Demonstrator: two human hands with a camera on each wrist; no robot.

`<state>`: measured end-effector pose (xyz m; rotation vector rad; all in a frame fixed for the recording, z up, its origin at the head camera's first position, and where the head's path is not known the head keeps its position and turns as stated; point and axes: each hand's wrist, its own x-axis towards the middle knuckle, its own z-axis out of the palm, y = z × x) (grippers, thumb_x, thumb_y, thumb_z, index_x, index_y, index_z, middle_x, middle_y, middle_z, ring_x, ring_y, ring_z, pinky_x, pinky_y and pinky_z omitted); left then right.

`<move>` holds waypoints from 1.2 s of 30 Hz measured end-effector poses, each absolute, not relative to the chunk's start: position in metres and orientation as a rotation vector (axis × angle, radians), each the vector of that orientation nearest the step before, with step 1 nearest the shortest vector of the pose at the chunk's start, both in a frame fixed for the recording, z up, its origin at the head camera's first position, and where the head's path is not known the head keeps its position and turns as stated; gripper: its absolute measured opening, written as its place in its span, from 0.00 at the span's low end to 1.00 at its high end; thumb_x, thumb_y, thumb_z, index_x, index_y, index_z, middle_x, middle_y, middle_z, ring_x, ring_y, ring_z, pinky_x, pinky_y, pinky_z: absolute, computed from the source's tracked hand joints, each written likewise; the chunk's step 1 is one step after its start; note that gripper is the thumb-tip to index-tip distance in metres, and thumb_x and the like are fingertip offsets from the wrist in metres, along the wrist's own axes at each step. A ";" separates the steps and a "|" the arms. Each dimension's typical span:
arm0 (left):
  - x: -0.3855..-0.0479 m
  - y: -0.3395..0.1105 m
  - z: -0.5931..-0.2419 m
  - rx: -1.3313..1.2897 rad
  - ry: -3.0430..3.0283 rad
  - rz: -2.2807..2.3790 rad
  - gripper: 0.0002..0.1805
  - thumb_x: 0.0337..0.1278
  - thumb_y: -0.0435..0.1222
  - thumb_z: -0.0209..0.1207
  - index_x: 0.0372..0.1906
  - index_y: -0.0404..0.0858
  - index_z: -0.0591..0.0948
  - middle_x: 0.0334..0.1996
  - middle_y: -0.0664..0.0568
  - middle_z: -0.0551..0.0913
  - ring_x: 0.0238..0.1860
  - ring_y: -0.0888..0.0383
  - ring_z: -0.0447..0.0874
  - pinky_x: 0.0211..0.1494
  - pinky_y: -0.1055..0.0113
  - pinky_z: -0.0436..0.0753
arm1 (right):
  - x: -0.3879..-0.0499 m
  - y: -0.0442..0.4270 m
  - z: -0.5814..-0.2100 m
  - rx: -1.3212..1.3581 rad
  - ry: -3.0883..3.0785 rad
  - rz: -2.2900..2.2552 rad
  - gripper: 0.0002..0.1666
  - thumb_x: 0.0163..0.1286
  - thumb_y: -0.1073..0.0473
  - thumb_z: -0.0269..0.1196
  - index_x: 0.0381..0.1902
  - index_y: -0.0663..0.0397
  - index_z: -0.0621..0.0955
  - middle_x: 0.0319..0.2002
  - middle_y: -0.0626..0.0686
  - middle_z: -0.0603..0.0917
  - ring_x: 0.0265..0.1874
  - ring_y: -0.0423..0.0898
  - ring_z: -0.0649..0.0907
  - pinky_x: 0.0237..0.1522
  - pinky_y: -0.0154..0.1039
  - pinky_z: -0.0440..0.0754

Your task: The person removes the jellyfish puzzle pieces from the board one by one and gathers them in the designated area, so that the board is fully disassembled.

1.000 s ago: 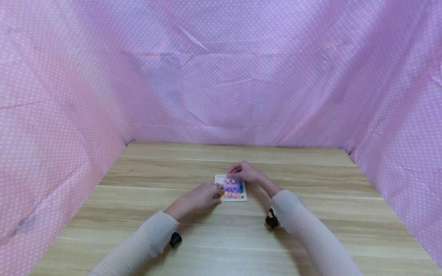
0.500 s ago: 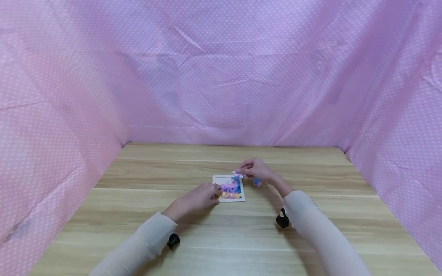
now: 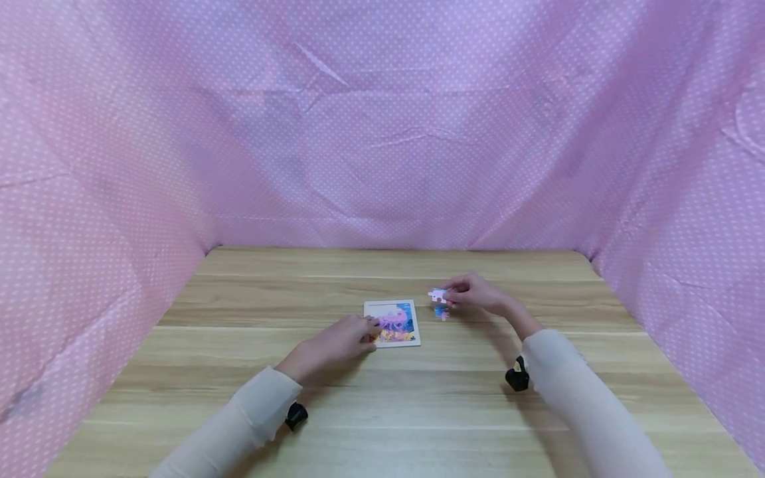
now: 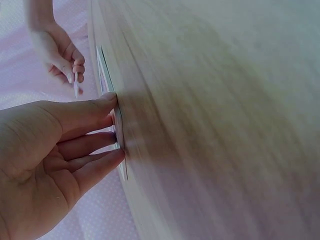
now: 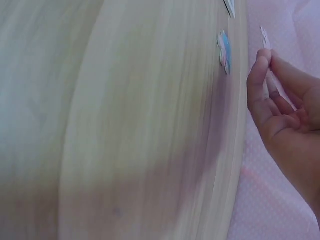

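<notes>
A small jigsaw puzzle in a white-framed board (image 3: 392,344) lies flat on the table, with a pink, blue and yellow picture. On its left side rests my left hand (image 3: 343,340); in the left wrist view the thumb and fingertips (image 4: 119,152) touch the board's edge, spread apart. To the right of the board, my right hand (image 3: 481,295) pinches a pale pink puzzle piece (image 3: 439,295) between thumb and fingertips, raised off the table. Just below it lies a loose blue and pink puzzle piece (image 3: 441,313), also visible in the right wrist view.
The wood-grain table (image 3: 418,405) is bordered by a pink dotted cloth (image 3: 382,133) at the back and both sides. A black wrist device sits under each sleeve cuff.
My right hand has lifted the pale pink piece from the board's top and carried it to the right, exposing a pale area there. My left hand stays on the board.
</notes>
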<state>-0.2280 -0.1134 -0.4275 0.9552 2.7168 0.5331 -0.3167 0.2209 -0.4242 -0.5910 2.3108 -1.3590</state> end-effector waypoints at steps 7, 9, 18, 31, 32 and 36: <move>-0.229 -0.114 -0.430 0.949 2.721 0.520 0.19 0.71 0.36 0.61 0.63 0.39 0.82 0.67 0.44 0.79 0.42 0.59 0.76 0.43 0.68 0.78 | -0.310 0.246 -0.426 -0.427 2.283 -1.474 0.20 0.74 0.70 0.59 0.56 0.84 0.73 0.35 0.58 0.88 0.31 0.37 0.85 0.38 0.30 0.85; -0.230 -0.115 -0.431 0.952 2.721 0.523 0.19 0.70 0.36 0.61 0.63 0.38 0.82 0.67 0.43 0.79 0.43 0.56 0.79 0.43 0.68 0.78 | -0.308 0.251 -0.426 -0.428 2.279 -1.477 0.21 0.74 0.70 0.59 0.57 0.85 0.73 0.36 0.59 0.88 0.31 0.37 0.85 0.39 0.31 0.85; -0.231 -0.115 -0.431 1.002 2.719 0.510 0.20 0.71 0.36 0.61 0.64 0.37 0.81 0.70 0.41 0.75 0.65 0.43 0.79 0.61 0.56 0.82 | -0.302 0.269 -0.430 -0.370 2.247 -1.489 0.20 0.76 0.70 0.57 0.56 0.87 0.72 0.34 0.51 0.86 0.32 0.34 0.84 0.39 0.29 0.85; -0.231 -0.116 -0.430 1.014 2.715 0.492 0.21 0.70 0.36 0.62 0.63 0.36 0.80 0.70 0.40 0.73 0.72 0.41 0.71 0.73 0.51 0.70 | -0.300 0.278 -0.438 -0.306 2.173 -1.488 0.23 0.73 0.73 0.58 0.60 0.87 0.71 0.41 0.55 0.88 0.38 0.36 0.86 0.45 0.32 0.86; -0.231 -0.116 -0.431 1.017 2.717 0.487 0.21 0.70 0.36 0.62 0.64 0.36 0.80 0.70 0.40 0.73 0.72 0.42 0.71 0.73 0.51 0.70 | -0.300 0.277 -0.438 -0.296 2.174 -1.494 0.23 0.73 0.72 0.58 0.60 0.87 0.71 0.40 0.54 0.88 0.37 0.36 0.86 0.45 0.32 0.86; -0.230 -0.115 -0.430 1.026 2.724 0.467 0.21 0.71 0.37 0.61 0.64 0.36 0.80 0.70 0.39 0.74 0.71 0.42 0.73 0.71 0.52 0.73 | -0.300 0.278 -0.439 -0.262 2.158 -1.525 0.23 0.73 0.72 0.59 0.60 0.87 0.71 0.39 0.51 0.87 0.37 0.36 0.86 0.45 0.31 0.86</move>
